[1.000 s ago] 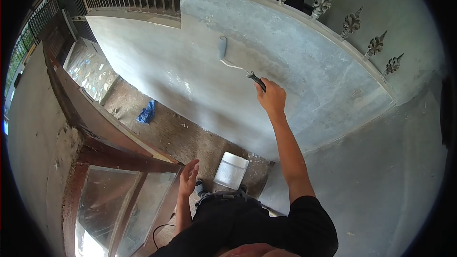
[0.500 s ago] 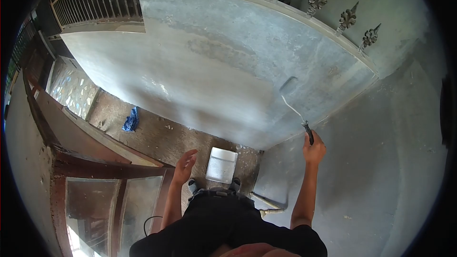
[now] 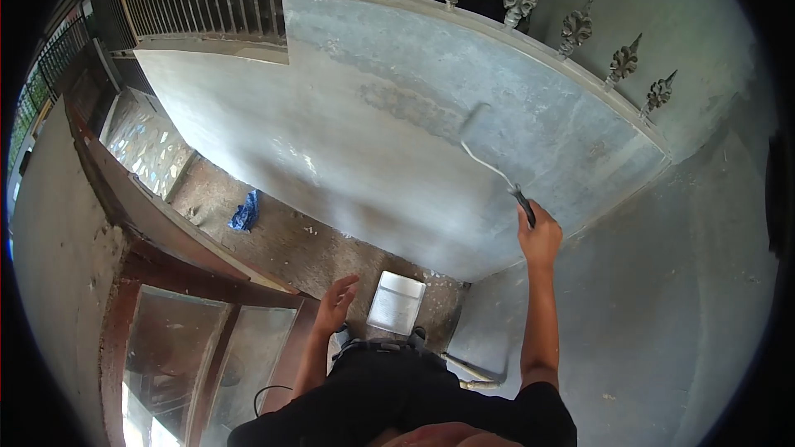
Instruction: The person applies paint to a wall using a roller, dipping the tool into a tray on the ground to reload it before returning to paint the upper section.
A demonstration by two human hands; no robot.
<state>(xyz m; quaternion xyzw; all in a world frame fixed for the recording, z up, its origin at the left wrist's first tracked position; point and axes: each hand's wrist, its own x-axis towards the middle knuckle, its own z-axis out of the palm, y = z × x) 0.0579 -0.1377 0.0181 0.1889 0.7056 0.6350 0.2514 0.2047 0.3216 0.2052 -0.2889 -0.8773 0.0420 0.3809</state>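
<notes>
Bright daylight, soft shadows — strong fisheye bending (black corners), mostly sharp.

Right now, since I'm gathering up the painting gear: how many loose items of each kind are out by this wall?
paint roller: 1, gripped in the right hand
paint tray: 1, on the ground
blue cloth: 1, on the ground
Total: 3
</notes>
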